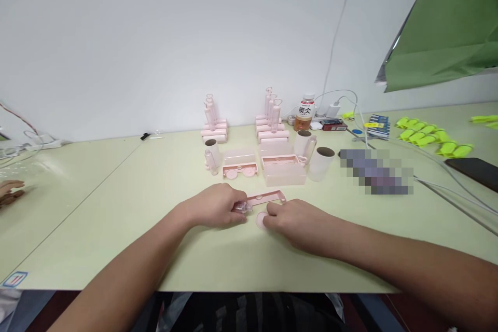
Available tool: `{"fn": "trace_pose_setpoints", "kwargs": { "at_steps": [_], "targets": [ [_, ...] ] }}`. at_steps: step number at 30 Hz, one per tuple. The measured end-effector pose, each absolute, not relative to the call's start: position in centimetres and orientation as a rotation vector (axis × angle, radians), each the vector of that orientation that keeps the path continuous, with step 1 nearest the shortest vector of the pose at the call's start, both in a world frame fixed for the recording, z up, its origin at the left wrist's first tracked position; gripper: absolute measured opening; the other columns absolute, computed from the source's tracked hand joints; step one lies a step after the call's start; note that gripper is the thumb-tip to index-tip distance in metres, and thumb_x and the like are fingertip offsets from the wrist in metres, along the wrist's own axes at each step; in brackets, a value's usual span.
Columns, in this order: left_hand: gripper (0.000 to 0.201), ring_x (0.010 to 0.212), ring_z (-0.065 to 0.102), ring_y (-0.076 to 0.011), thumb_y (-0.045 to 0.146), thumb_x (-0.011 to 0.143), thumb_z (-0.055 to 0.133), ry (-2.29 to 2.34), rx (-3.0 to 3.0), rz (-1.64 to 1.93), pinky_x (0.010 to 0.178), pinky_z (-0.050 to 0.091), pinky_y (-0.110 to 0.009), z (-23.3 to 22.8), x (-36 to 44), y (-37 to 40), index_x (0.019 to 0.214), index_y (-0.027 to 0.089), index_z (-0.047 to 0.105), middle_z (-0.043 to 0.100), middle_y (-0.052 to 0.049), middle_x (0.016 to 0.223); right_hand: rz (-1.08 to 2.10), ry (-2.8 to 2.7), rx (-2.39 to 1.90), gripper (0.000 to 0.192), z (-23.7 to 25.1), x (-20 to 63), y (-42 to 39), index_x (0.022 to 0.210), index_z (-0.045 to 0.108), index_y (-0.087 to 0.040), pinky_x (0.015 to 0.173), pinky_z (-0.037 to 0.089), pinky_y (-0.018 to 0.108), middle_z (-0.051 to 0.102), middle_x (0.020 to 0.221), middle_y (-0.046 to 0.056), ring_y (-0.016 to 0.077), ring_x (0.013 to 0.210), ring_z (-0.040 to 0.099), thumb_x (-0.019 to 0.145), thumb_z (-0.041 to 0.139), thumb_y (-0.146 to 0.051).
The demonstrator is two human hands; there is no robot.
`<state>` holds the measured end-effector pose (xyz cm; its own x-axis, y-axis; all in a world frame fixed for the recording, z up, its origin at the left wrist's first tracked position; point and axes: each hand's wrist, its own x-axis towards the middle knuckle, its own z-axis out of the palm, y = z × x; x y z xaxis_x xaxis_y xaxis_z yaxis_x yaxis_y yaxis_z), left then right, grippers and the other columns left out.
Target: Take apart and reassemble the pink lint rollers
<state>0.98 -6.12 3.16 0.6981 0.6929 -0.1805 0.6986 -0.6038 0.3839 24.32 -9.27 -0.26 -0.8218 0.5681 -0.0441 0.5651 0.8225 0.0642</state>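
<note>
Pink frame (265, 198) flat on table (116, 202), just in front of tray cluster (282, 168). Left hand (216, 206) at frame's left end, fingers curled around small clear crinkly piece (241, 208). Right hand (298, 222) just in front of frame, fingertips pinching round pink disc (260, 220), disc not seated. Judgement: early stage; finished pink stacks (214, 129) stand behind frame near wall, loose tubes (321, 162) unused beside tray cluster

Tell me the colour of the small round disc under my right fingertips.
Pale pink; the disc shows best in the head view, beside the right hand.
</note>
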Motion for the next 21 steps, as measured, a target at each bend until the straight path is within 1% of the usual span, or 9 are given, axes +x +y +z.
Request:
{"fn": "trace_pose_setpoints", "kwargs": {
  "at_steps": [4, 7, 11, 15, 17, 19, 20, 21],
  "targets": [
    [0.017, 0.051, 0.043, -0.011, 0.029, 0.078, 0.059, 1.052, 2.519, -0.012, 0.049, 0.023, -0.026, 2.5, 1.9, -6.5, 0.069, 0.019, 0.05, 0.053, 0.003, 0.059, 0.164, 2.982, 0.881, 0.024, -1.1, 23.8, -9.7, 0.094, 0.06, -0.016, 0.049, 0.024, 0.028, 0.062, 0.085, 0.006, 0.0135, 0.055, 0.054, 0.077, 0.05, -0.002],
    [0.017, 0.053, 0.046, -0.0113, 0.031, 0.079, 0.06, 1.039, 2.51, 0.023, 0.049, 0.024, -0.025, 2.2, 2.2, -6.4, 0.071, 0.019, 0.053, 0.056, 0.002, 0.061, 0.206, 2.992, 0.942, 0.025, -1.7, 23.5, -9.9, 0.094, 0.06, -0.014, 0.051, 0.029, 0.029, 0.062, 0.085, 0.007, 0.0151, 0.058, 0.056, 0.076, 0.049, -0.001],
    [0.02, 0.055, 0.047, -0.0113, 0.034, 0.08, 0.063, 0.99, 2.5, 0.066, 0.051, 0.027, -0.024, 1.8, 2.4, -6.2, 0.072, 0.018, 0.054, 0.056, 0.002, 0.062, 0.268, 2.993, 1.049, 0.027, -2.3, 23.2, -9.9, 0.094, 0.061, -0.013, 0.056, 0.034, 0.029, 0.063, 0.085, 0.01, 0.0185, 0.064, 0.059, 0.076, 0.047, 0.0],
    [0.017, 0.055, 0.047, -0.011, 0.03, 0.079, 0.063, 0.92, 2.512, 0.102, 0.052, 0.029, -0.024, 1.2, 2.7, -6.1, 0.07, 0.019, 0.054, 0.055, 0.003, 0.062, 0.22, 2.942, 1.181, 0.026, -2.0, 23.2, -9.6, 0.095, 0.062, -0.013, 0.056, 0.034, 0.029, 0.064, 0.086, 0.01, 0.0199, 0.068, 0.061, 0.077, 0.048, 0.0],
    [0.014, 0.059, 0.049, -0.0119, 0.029, 0.08, 0.062, 0.89, 2.536, 0.122, 0.054, 0.031, -0.024, 0.9, 2.9, -6.1, 0.072, 0.019, 0.057, 0.058, 0.002, 0.066, 0.138, 2.862, 1.247, 0.023, -1.3, 23.2, -9.5, 0.093, 0.062, -0.014, 0.055, 0.034, 0.028, 0.065, 0.086, 0.009, 0.0197, 0.069, 0.063, 0.079, 0.05, -0.001],
    [0.009, 0.067, 0.055, -0.0143, 0.027, 0.081, 0.06, 0.849, 2.565, 0.157, 0.059, 0.037, -0.024, 0.6, 3.1, -6.0, 0.084, 0.019, 0.063, 0.065, -0.001, 0.077, 0.061, 2.776, 1.315, 0.023, -0.4, 23.4, -9.3, 0.096, 0.064, -0.015, 0.055, 0.034, 0.028, 0.066, 0.088, 0.009, 0.0204, 0.071, 0.065, 0.083, 0.05, -0.003],
    [0.016, 0.074, 0.059, -0.0159, 0.025, 0.081, 0.06, 0.833, 2.57, 0.183, 0.063, 0.039, -0.025, 0.5, 3.2, -6.0, 0.096, 0.02, 0.065, 0.068, -0.002, 0.086, 0.03, 2.732, 1.351, 0.023, 0.1, 23.5, -9.2, 0.098, 0.064, -0.016, 0.055, 0.034, 0.028, 0.067, 0.089, 0.009, 0.0212, 0.072, 0.066, 0.085, 0.048, -0.004],
    [0.029, 0.08, 0.061, -0.0175, 0.024, 0.081, 0.059, 0.83, 2.564, 0.207, 0.067, 0.042, -0.026, 0.5, 3.2, -6.1, 0.11, 0.022, 0.064, 0.07, -0.004, 0.095, 0.005, 2.691, 1.386, 0.024, 0.5, 23.7, -9.0, 0.1, 0.065, -0.016, 0.056, 0.034, 0.029, 0.068, 0.091, 0.01, 0.0223, 0.074, 0.067, 0.087, 0.047, -0.006]
  ]
}}
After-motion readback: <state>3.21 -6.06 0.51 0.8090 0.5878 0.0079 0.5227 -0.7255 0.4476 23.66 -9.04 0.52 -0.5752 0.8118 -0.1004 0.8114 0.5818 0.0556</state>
